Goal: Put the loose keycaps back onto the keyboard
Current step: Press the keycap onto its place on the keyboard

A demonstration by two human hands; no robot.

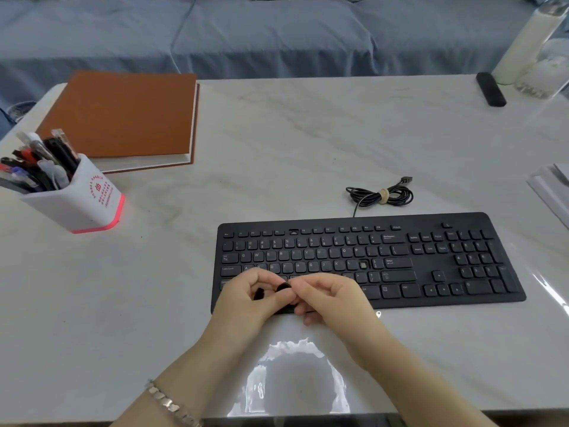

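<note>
A black keyboard lies on the pale table, right of centre. One key slot right of the L key is bare, and another in the function row looks bare too. Both my hands hover over the keyboard's lower left corner. My left hand has curled fingers with a small black keycap in its palm. My right hand meets it and pinches a black keycap between thumb and fingertips. The keys under my hands are hidden.
A coiled black cable lies behind the keyboard. A brown book and a white pen holder stand at the left. A black remote and a white bottle are at the far right, papers at the right edge.
</note>
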